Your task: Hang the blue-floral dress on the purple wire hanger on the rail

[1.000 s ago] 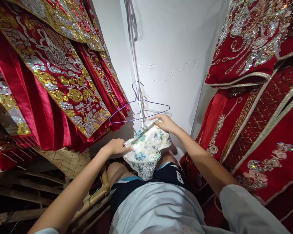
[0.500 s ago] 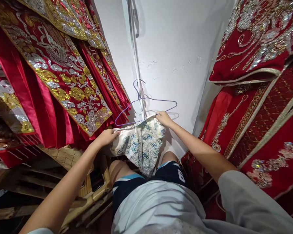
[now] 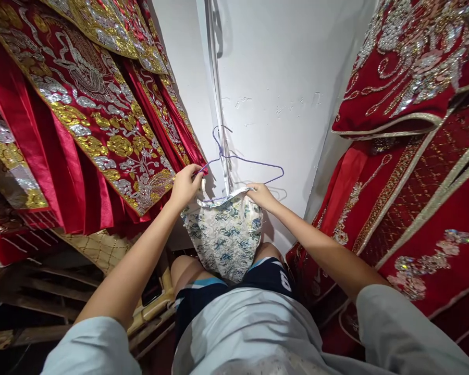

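Note:
A white floral top (image 3: 226, 234) with blue and green print hangs between my hands, over my lap. My left hand (image 3: 187, 185) is closed on the top's left strap, right at the left end of a purple wire hanger (image 3: 254, 160). With my right hand (image 3: 261, 197) I pinch the top's upper right edge. The hanger's hook points up near a white pole, and its lower bar passes behind the top's upper edge. Its right end is bare.
Red garments with gold and silver embroidery (image 3: 121, 140) hang at the left, and beaded red garments (image 3: 406, 208) at the right. A thin white pole (image 3: 218, 94) stands against the white wall (image 3: 281, 62). Bamboo furniture (image 3: 148, 317) is at the lower left.
My left hand has moved up from the top's left edge to the hanger's left end, raising the strap. My right hand stays almost in place, and the top hangs more spread out.

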Action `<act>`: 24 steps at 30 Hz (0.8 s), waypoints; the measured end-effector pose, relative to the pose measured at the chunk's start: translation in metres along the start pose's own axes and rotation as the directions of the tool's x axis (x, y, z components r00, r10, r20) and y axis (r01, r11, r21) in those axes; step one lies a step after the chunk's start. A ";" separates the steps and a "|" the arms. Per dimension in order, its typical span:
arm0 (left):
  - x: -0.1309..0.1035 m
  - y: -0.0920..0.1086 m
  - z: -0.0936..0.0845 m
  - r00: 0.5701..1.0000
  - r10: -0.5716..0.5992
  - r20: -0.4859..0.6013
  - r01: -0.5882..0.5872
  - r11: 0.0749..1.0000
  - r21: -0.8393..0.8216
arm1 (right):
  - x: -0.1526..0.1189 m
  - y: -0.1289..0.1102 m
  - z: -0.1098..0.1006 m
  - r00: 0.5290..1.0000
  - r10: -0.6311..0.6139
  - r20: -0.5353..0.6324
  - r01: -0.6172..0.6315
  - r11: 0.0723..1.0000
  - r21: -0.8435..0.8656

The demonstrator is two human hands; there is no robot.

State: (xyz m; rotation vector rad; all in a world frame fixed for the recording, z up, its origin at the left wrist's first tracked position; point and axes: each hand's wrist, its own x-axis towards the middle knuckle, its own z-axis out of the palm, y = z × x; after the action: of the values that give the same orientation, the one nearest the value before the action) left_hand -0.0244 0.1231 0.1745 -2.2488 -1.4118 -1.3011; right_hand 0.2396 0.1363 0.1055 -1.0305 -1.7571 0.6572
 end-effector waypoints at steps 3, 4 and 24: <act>0.004 0.007 0.003 0.999 0.039 0.009 -0.039 0.996 0.076 | -0.009 -0.001 -0.009 0.985 -0.039 -0.167 0.040 0.999 0.001; 0.004 0.007 0.003 0.999 0.043 0.012 -0.044 0.996 0.083 | -0.011 0.000 -0.015 0.969 -0.045 -0.241 0.044 0.999 -0.011; 0.011 0.002 -0.010 0.992 0.041 0.120 -0.058 0.988 0.145 | 0.021 0.020 -0.081 0.930 -0.064 -0.361 -0.009 0.981 -0.196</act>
State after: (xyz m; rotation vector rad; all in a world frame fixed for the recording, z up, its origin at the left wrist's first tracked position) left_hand -0.0267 0.1241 0.1893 -2.2771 -1.4289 -1.0289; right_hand 0.3170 0.1627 0.1310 -1.1747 -1.5211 0.2530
